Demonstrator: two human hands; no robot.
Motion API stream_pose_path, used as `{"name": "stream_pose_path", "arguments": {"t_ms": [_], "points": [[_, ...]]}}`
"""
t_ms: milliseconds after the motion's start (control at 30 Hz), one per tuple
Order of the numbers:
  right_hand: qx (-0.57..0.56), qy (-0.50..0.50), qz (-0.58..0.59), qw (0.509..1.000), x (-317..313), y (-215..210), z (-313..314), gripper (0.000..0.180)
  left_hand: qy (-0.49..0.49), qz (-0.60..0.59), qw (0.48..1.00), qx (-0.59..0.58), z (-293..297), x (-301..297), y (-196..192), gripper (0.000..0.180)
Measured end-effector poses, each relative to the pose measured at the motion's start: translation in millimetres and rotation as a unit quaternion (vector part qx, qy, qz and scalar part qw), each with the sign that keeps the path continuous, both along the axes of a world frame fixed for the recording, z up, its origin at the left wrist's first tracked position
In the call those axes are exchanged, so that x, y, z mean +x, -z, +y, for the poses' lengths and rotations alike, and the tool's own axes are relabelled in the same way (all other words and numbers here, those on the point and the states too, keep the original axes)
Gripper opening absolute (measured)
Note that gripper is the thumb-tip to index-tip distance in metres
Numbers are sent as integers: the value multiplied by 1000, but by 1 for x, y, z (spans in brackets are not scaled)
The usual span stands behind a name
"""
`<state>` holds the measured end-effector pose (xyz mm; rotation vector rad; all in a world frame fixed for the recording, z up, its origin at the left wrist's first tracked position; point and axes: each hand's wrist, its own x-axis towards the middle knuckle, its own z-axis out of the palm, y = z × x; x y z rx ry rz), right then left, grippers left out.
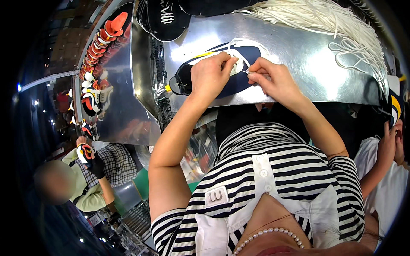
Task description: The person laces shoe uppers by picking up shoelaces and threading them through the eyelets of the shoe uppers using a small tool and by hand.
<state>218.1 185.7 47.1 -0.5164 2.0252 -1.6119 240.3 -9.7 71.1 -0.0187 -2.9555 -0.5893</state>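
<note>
On the metal tabletop in front of me lies a navy shoe upper with a white lacing area, a yellow stripe and a black collar at its left. A white shoelace runs through it and loops over its far side. My left hand rests on the shoe, thumb and fingers pinched at the lacing area; what they grip is partly hidden. Just to the right, my right hand pinches the tip of the shoelace between thumb and fingers.
A large bundle of white laces lies at the back right of the metal table. Black shoe parts sit at the back left. Beyond stands a row of orange and white shoes. Co-workers hold shoes at the left and far right.
</note>
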Motion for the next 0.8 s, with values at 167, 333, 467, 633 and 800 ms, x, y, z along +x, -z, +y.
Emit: {"name": "stream_pose_path", "arguments": {"t_ms": [167,333,467,633,800], "points": [[-26,-2,68,997,-3,17,-8,13,1,8,1000,-2,-1,1,1,25],[58,-3,98,994,-3,16,-13,11,5,-106,991,78,-11,0,-5,19],[209,-47,168,962,-4,3,-18,12,61,-204,966,147,-16,4,-5,29],[272,-55,337,900,12,6,-45,24,70,-120,979,147,-2,19,4,23],[214,-27,213,953,8,7,-30,18,110,5,991,69,-10,29,-2,26]]}}
